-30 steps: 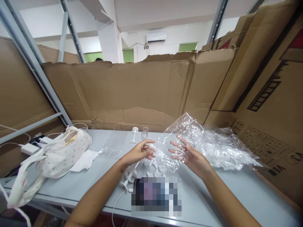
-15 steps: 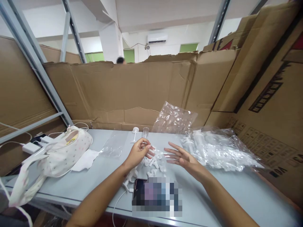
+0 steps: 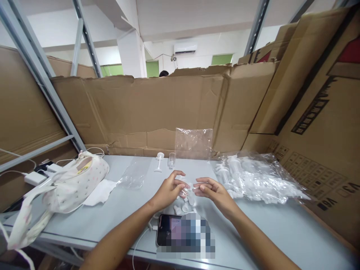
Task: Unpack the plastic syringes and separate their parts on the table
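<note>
left hand (image 3: pixel 171 190), right hand (image 3: pixel 211 190) curled beside smooth, rounded white pieces (image 3: pixel 185 207)

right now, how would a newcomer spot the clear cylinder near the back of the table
Find the cardboard wall behind the grey table. Near the table's back edge, beyond the left hand, is the clear cylinder. Unlike the white spindle-shaped piece on its left, it is see-through and straight-sided.

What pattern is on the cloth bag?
The bag is off-white with small scattered motifs; best in the head view.
</note>
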Action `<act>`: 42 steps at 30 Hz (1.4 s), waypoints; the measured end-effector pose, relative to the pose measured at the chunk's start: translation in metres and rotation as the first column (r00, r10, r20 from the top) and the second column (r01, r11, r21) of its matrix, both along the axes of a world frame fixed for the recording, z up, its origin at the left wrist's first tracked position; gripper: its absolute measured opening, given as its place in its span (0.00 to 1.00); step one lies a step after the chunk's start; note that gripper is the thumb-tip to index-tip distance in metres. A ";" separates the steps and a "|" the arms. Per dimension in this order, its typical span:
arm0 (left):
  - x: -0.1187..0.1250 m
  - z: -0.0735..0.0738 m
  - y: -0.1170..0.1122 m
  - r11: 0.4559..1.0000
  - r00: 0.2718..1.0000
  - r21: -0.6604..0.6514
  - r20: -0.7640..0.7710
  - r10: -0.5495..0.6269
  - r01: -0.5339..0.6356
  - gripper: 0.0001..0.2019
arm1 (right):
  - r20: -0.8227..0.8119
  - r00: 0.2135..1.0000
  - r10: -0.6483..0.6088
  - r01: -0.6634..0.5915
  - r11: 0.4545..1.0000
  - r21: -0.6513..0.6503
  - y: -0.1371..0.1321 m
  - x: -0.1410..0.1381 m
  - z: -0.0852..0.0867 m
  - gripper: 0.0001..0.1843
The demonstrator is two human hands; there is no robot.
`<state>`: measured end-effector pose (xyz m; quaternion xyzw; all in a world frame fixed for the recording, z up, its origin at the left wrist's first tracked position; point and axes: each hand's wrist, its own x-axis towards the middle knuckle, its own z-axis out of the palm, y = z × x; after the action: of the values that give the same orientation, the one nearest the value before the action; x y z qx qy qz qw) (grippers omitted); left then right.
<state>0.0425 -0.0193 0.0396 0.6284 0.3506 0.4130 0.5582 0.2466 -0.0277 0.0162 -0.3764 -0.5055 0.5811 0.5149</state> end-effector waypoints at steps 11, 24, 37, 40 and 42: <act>-0.012 0.000 0.007 0.999 0.999 0.021 -0.038 -0.032 0.033 0.25 | 0.050 0.997 -0.062 0.062 0.998 0.006 0.001 0.001 0.008 0.19; -0.018 -0.003 0.008 0.998 0.999 0.032 -0.012 -0.053 0.054 0.25 | 0.097 0.992 -0.083 0.080 0.996 0.041 -0.002 0.003 0.016 0.21; -0.015 -0.007 0.008 0.999 0.999 0.037 0.000 0.040 -0.040 0.23 | 0.083 0.996 0.022 -0.023 1.000 0.013 -0.005 0.002 0.011 0.26; -0.016 -0.008 0.010 0.998 0.999 0.047 -0.018 0.040 -0.039 0.22 | 0.110 0.992 0.057 -0.054 0.998 -0.032 -0.004 0.001 0.010 0.24; -0.017 -0.008 0.011 0.998 0.999 0.047 -0.024 0.042 -0.041 0.22 | 0.113 0.993 0.042 -0.037 0.998 -0.047 -0.003 0.001 0.011 0.23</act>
<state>0.0251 -0.0083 0.0317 0.6389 0.3609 0.4248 0.5302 0.2474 -0.0307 0.0276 -0.4101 -0.5282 0.5801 0.4651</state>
